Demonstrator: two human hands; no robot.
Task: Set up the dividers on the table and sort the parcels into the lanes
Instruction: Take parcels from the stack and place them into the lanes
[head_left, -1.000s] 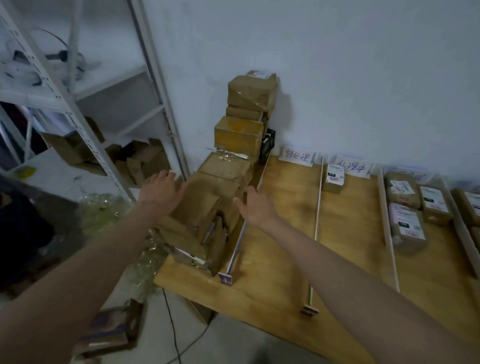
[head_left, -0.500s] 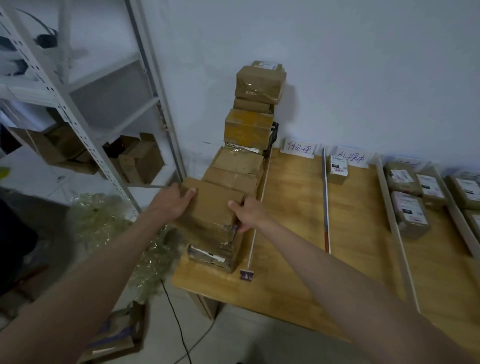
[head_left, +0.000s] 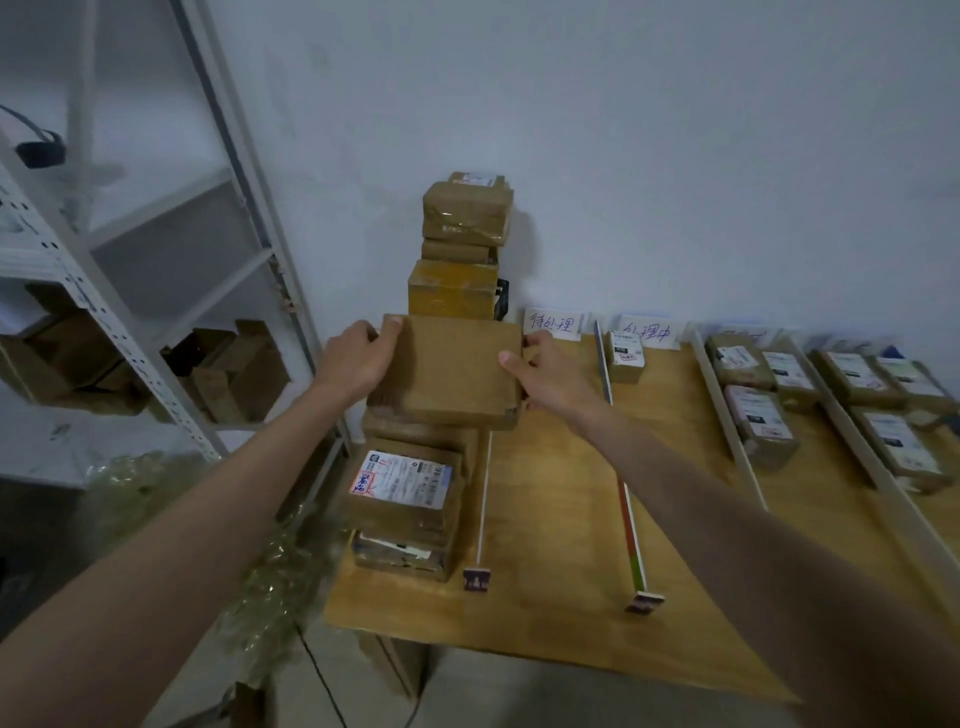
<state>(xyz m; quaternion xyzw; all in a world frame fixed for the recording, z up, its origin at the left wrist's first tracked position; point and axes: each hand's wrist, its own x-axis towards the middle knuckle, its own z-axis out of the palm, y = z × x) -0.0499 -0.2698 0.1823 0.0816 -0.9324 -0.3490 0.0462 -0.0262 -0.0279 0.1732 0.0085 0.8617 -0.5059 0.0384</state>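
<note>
Both hands grip one plain brown parcel by its opposite short edges: left hand on the left edge, right hand on the right, thumbs on top. Below the hands, stacked parcels fill the counter's left edge. Right of the right hand, a bare lane lies between two dividers; further right, lanes hold labelled parcels.

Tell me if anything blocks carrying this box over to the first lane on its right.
Nothing visible does. Both hands, left and right, hold the box above the low divider, and that lane lies bare.
</note>
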